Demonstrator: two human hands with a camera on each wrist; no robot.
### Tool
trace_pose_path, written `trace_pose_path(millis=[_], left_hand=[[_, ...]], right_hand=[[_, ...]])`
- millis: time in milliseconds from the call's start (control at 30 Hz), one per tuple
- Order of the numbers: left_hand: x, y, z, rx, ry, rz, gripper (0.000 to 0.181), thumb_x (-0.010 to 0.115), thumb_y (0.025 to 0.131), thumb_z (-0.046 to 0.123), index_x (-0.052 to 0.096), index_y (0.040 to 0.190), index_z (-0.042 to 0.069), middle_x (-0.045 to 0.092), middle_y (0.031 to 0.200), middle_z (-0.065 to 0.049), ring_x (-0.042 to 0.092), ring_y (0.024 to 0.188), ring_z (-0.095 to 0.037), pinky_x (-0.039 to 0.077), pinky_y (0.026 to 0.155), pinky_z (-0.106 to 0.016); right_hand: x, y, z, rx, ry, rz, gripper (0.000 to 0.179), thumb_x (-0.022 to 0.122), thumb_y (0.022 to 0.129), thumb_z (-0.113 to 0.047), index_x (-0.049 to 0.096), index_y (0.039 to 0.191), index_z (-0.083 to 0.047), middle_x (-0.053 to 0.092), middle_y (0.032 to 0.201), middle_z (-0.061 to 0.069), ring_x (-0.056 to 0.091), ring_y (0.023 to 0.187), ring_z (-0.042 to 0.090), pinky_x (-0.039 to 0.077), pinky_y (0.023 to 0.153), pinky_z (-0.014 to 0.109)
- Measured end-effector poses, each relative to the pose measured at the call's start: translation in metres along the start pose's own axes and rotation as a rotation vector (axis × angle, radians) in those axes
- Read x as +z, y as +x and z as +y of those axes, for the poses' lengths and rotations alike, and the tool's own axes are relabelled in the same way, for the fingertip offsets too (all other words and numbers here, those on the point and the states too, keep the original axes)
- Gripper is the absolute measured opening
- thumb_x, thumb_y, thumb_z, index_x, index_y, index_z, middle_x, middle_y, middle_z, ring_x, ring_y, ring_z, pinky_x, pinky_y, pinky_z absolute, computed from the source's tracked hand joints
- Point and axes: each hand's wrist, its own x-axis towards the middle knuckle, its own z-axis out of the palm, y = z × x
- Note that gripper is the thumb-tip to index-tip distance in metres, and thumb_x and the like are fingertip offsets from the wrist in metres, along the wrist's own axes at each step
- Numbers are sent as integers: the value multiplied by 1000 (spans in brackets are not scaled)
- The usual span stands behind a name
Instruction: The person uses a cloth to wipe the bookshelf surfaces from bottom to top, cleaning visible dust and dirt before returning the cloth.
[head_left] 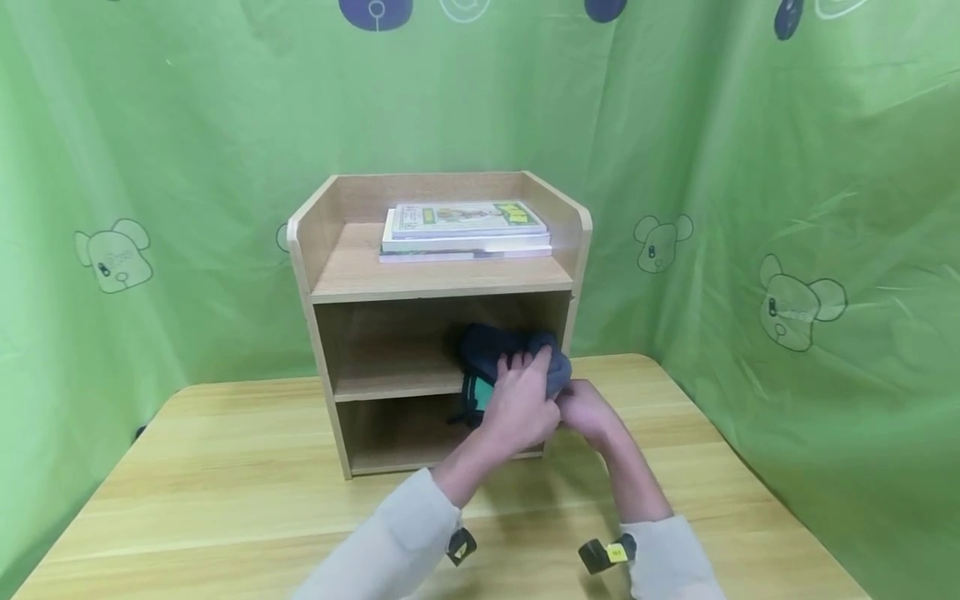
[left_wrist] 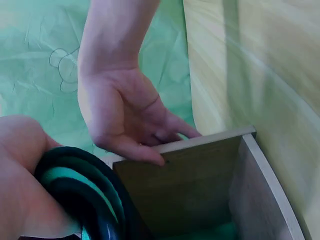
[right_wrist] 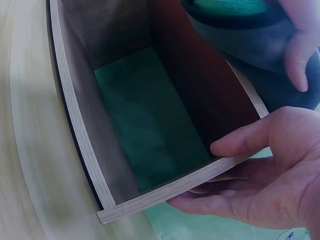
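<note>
A dark blue soft fabric item [head_left: 495, 346] with a black rim and a green inside [right_wrist: 230, 7] lies at the right of the wooden shelf unit's [head_left: 352, 267] middle compartment; its exact kind is unclear. My left hand [head_left: 517, 404] grips it from above, fingers bent over its near end. My right hand [right_wrist: 270, 170] holds the edge of the shelf's right side panel [right_wrist: 175, 192], thumb on the inner face and fingers outside. In the head view, the left hand partly hides the item, and the right hand's fingers are out of sight.
Several books [head_left: 465, 237] lie stacked on the shelf's top board. The unit stands on a light wood table [head_left: 225, 467], with green curtains [head_left: 225, 108] behind and at the sides. A lower compartment [head_left: 405, 433] opens under the middle one.
</note>
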Motion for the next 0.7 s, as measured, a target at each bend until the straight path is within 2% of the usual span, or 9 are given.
trace_pose_path(millis=[133,300,433,567,700], left_hand=[[-2,2,6,9,-113,45,78,65,77,2,40,150,3,59,134,-22,55,128,-37,34,119,-50],[-19,8,14,15,-129,73,80,64,77,-2,37,152,5,58,135,-20,55,128,-36,37,117,-45],[-34,14,22,23,-141,100,83,65,76,-5,35,153,7,56,140,-20,52,134,-34,35,119,-43],[-43,14,29,16,-141,71,88,65,76,-7,31,157,7,48,151,-23,44,144,-34,29,123,-43],[-44,12,33,31,-123,40,94,64,75,-10,27,159,8,42,157,-22,37,149,-32,23,125,-41]], right_hand=[[-3,-1,2,-10,22,-20,19,58,83,3,65,100,8,59,72,-4,57,66,13,52,63,30],[-2,1,0,36,43,-35,13,56,80,4,64,88,-3,56,70,-4,54,63,11,51,61,29],[0,1,-1,74,46,-15,14,53,82,4,61,83,-8,51,69,-4,51,63,11,50,60,28],[0,1,0,70,32,-5,19,52,79,7,57,78,-11,48,66,-5,49,60,9,49,56,26],[-2,1,0,31,17,8,23,53,73,8,54,70,-15,49,61,-7,45,54,6,44,52,23]])
